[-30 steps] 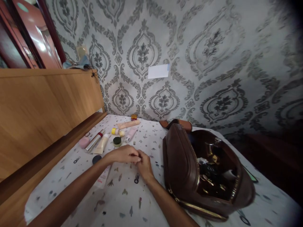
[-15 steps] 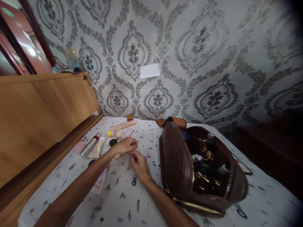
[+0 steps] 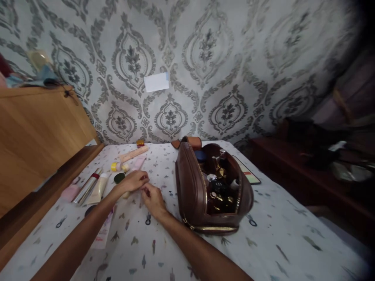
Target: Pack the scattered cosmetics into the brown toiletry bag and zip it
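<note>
The left hand and right hand are sitting close together over a patterned sheet. A brown bag is standing open to their right.

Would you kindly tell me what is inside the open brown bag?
Inside the brown bag are a dark blue item, a black item, a white item and several gold-coloured pieces. Whatever lies beneath them or behind the bag's near wall is hidden.

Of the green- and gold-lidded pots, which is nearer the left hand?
The green-lidded pot, beside the left hand; the gold-lidded pot sits back by the wall.
</note>
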`<state>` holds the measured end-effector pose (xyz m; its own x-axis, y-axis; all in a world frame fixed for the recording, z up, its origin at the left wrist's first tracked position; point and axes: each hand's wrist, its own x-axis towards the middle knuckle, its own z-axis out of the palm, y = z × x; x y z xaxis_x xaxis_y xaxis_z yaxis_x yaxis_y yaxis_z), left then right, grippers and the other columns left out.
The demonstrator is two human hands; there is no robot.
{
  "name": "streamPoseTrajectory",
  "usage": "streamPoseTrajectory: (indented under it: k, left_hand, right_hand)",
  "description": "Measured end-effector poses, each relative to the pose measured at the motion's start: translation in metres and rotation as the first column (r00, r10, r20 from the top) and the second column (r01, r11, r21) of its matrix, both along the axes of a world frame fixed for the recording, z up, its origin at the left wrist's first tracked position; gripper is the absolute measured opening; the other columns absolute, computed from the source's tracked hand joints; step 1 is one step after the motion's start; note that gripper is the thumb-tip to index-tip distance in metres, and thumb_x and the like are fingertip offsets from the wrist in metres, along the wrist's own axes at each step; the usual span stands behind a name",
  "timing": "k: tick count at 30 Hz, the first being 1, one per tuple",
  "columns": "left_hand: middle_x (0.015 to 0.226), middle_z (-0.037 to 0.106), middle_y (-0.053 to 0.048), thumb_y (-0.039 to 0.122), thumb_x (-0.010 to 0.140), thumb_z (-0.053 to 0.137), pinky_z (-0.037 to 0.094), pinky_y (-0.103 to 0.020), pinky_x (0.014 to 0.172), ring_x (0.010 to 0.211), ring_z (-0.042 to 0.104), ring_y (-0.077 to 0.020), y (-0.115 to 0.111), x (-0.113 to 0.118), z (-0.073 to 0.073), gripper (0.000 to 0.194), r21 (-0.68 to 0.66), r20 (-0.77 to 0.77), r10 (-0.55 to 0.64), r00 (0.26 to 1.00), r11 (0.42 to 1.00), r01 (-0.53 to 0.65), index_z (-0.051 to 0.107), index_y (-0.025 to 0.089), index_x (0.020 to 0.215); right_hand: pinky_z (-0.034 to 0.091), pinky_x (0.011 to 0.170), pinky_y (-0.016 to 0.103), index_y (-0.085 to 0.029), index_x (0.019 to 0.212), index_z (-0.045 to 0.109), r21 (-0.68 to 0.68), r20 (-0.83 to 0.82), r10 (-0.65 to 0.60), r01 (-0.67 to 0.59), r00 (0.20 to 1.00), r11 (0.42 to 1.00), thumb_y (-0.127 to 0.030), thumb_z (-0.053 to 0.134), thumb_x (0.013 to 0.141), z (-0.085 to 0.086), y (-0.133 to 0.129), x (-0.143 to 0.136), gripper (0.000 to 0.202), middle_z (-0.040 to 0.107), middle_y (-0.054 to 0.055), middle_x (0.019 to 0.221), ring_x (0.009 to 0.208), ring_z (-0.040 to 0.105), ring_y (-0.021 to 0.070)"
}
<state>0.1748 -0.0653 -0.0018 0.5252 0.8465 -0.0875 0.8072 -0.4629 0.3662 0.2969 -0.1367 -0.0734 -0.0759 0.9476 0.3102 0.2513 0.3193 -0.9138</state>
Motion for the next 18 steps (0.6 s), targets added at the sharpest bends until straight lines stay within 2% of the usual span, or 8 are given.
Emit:
streamPoseTrajectory:
  k: [6,12,15,18]
  left_hand:
    - [0.069,0.066,-0.002,0.034,0.082,0.048,0.039,-0.026,0.059,0.067,0.059,-0.0189,0.025,-0.001,-0.001,0.023,-0.009,0.041,0.034,0.999,0.999,-0.034,0.066,0.018,0.079]
    - [0.067,0.068,-0.002,0.036,0.085,0.046,0.043,-0.026,0.055,0.058,0.06,-0.0176,0.064,-0.006,0.002,0.027,0.021,0.072,0.183,0.981,0.983,-0.184,0.065,0.018,0.083]
    - [0.071,0.069,-0.002,0.035,0.086,0.05,0.043,-0.026,0.059,0.066,0.063,-0.0189,0.091,-0.01,0.006,0.024,0.099,0.059,0.288,0.956,0.951,-0.293,0.067,0.019,0.085]
    - [0.082,0.072,-0.004,0.032,0.085,0.054,0.043,-0.026,0.065,0.084,0.065,-0.0229,0.12,-0.014,0.012,0.019,0.197,0.053,0.409,0.911,0.89,-0.411,0.068,0.02,0.09]
  right_hand:
    - [0.035,0.056,0.021,-0.018,0.085,0.069,-0.035,0.006,-0.018,0.019,1.0,0.999,-0.01,0.051,0.077,0.0,-0.001,0.0,0.022,0.055,-0.003,0.06,0.056,0.049,0.0127]
    - [0.033,0.054,0.019,-0.019,0.087,0.071,-0.025,-0.044,-0.003,0.002,0.999,1.0,-0.011,0.052,0.079,-0.006,0.001,0.0,0.022,0.054,-0.005,0.059,0.055,0.047,0.0111]
    - [0.033,0.054,0.02,-0.019,0.087,0.071,-0.029,-0.049,-0.011,0.009,0.999,1.0,-0.012,0.052,0.079,-0.007,0.001,0.0,0.022,0.055,-0.004,0.06,0.055,0.048,0.0112]
    - [0.033,0.055,0.021,-0.019,0.087,0.071,-0.014,-0.047,-0.009,0.008,0.999,1.0,-0.013,0.052,0.08,-0.007,0.001,0.001,0.022,0.055,-0.004,0.06,0.056,0.048,0.0115]
